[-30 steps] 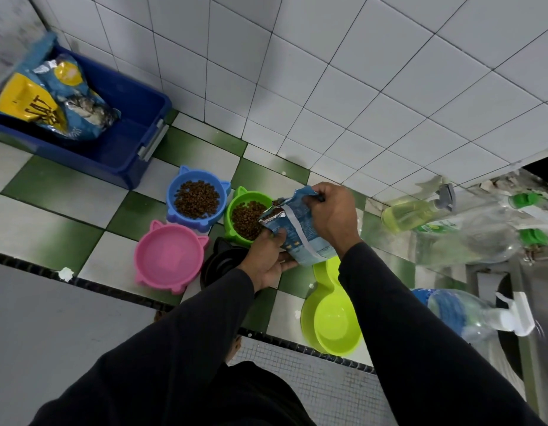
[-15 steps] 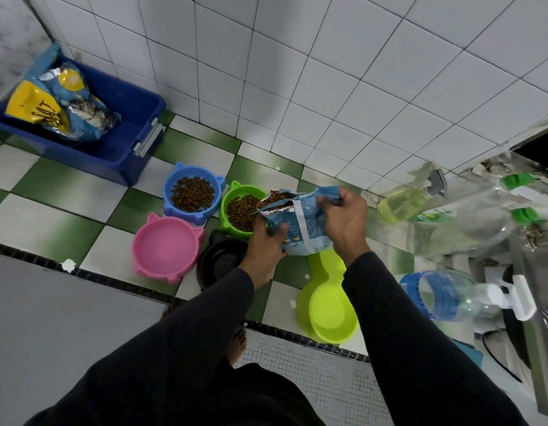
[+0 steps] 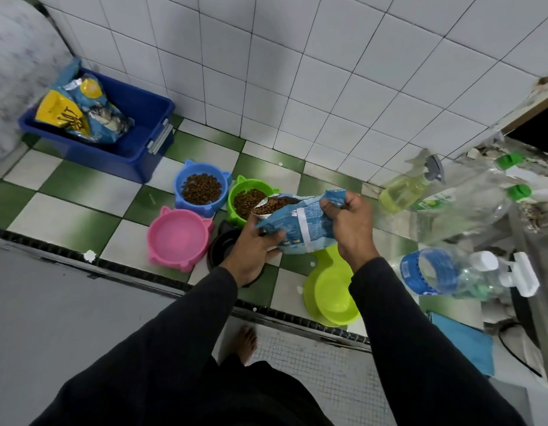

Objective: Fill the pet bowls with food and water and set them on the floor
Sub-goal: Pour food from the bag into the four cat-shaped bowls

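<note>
Both hands hold a small blue bag of kibble (image 3: 300, 224), tilted with its open mouth over the green bowl (image 3: 246, 199), which holds kibble. My left hand (image 3: 254, 244) grips the bag's lower left side; my right hand (image 3: 349, 222) pinches its upper right corner. The blue cat-eared bowl (image 3: 202, 187) beside it is also filled with kibble. A pink bowl (image 3: 179, 235) shows no kibble. A black bowl (image 3: 222, 247) is partly hidden under my left hand. A lime double bowl (image 3: 334, 290) lies below the bag.
A blue bin (image 3: 134, 130) with a large pet food bag (image 3: 79, 113) stands at the back left by the tiled wall. At the right are a spray bottle (image 3: 411, 187), clear plastic bottles (image 3: 451, 272) and a blue cloth (image 3: 463, 342). A bare foot (image 3: 245, 342) stands on the lower step.
The bag has tipped further toward the green bowl, so its open mouth with kibble shows. The view has shifted slightly; the bowls have not moved.
</note>
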A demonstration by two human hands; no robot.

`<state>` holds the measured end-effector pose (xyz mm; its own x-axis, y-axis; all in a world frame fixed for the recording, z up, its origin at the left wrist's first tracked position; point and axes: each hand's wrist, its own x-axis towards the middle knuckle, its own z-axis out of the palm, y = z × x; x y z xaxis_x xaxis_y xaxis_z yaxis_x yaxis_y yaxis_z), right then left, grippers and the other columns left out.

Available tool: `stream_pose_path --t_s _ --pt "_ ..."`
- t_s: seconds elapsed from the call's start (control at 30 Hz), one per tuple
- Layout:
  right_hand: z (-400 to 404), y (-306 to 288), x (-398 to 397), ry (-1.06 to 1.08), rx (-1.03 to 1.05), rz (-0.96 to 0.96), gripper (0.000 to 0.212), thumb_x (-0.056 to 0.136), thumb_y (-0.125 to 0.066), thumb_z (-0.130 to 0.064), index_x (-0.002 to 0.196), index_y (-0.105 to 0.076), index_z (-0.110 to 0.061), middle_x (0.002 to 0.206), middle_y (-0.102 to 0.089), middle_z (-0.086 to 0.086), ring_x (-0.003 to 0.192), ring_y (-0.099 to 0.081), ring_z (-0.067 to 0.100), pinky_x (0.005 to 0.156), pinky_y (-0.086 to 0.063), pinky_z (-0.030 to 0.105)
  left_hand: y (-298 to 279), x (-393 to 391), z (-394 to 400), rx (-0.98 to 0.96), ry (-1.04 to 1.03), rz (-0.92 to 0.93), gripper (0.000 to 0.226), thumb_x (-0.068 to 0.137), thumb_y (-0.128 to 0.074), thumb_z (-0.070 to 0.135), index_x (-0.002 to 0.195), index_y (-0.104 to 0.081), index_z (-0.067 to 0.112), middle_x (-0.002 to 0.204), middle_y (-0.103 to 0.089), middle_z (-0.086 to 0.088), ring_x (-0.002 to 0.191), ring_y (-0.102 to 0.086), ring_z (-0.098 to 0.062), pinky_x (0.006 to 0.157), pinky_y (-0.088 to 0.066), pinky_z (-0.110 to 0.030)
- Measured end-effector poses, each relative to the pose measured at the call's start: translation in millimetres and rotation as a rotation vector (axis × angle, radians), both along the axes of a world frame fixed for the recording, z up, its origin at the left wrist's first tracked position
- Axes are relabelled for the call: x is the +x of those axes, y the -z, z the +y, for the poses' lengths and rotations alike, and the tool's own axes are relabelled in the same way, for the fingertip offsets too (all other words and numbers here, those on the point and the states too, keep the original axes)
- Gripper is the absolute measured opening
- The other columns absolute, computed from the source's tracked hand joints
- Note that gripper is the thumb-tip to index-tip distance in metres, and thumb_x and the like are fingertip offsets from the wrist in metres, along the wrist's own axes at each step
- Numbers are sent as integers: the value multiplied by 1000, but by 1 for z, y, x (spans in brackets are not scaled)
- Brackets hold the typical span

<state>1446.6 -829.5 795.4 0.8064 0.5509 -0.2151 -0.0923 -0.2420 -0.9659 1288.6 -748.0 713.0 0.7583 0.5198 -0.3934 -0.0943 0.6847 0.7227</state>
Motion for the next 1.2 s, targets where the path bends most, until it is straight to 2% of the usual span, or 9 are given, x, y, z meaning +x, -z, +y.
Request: stream_pose_path --t_s 0.17,0.27,0.37,0.43,0.57,0.7,0.87,1.0,1.2 --pt "-7 -2 -19 22 4 -27 25 88 -70 3 78 -71 -20 70 -73 -6 64 -68 11 57 -57 28 4 -14 0 0 18 1 53 92 -67 -4 128 -49 32 123 -72 7 114 -70 -19 81 -61 -40" --pt "-13 -6 -29 37 20 -28 29 87 -70 3 74 -74 -22 71 -73 -4 64 -67 12 59 -56 28 2 -21 -4 -7 20 3 54 94 -66 -5 129 -48 32 134 -66 -2 123 -64 -29 91 -59 -56" --pt "-18 -8 -41 37 15 -46 34 88 -69 3 73 -76 -26 74 -74 -3 68 -68 17 66 -58 34 -3 -29 -12 -12 17 10 54 96 -62 -6 137 -44 23 139 -63 -9 125 -62 -33 94 -56 -62" --pt "-22 -8 -48 40 15 -59 30 88 -69 5 75 -74 -22 75 -75 -1 70 -68 20 69 -59 37 -4 -34 -18 -14 17 12 53 97 -60 -6 140 -41 19 141 -61 -11 123 -63 -33 93 -56 -61" --pt "-31 -11 -62 48 10 -92 25 88 -68 6 81 -71 -17 74 -74 -3 68 -66 16 65 -58 32 -6 -45 -29 -40 15 -3 53 99 -57 -6 144 -38 16 138 -62 -12 116 -67 -28 93 -55 -61" --pt "-38 -12 -76 47 -17 -125 22 89 -68 6 83 -71 -16 77 -73 1 69 -64 15 66 -57 31 -5 -55 -42 -79 -28 -16 55 100 -56 -5 150 -36 7 144 -58 -21 126 -62 -38 100 -50 -63" --pt "-47 -11 -91 43 -40 -152 22 89 -68 5 84 -71 -17 80 -71 3 71 -63 16 69 -56 33 -1 -70 -58 -155 -63 -33 49 102 -55 0 147 -39 11 134 -67 -6 117 -68 -24 87 -61 -41" --pt "-50 -11 -98 15 -101 -229 23 89 -70 2 82 -72 -21 79 -72 2 71 -64 14 68 -56 32 6 -75 -69 -193 -62 -6 45 105 -54 7 147 -41 16 144 -61 -8 132 -59 -32 95 -55 -45" --pt "-43 -12 -108 -41 -231 -399 31 89 -71 -4 75 -68 -31 78 -70 -9 76 -65 15 76 -58 38 10 -75 -76 -278 -82 63 41 108 -50 11 147 -44 22 144 -61 -13 132 -58 -36 91 -56 -45"
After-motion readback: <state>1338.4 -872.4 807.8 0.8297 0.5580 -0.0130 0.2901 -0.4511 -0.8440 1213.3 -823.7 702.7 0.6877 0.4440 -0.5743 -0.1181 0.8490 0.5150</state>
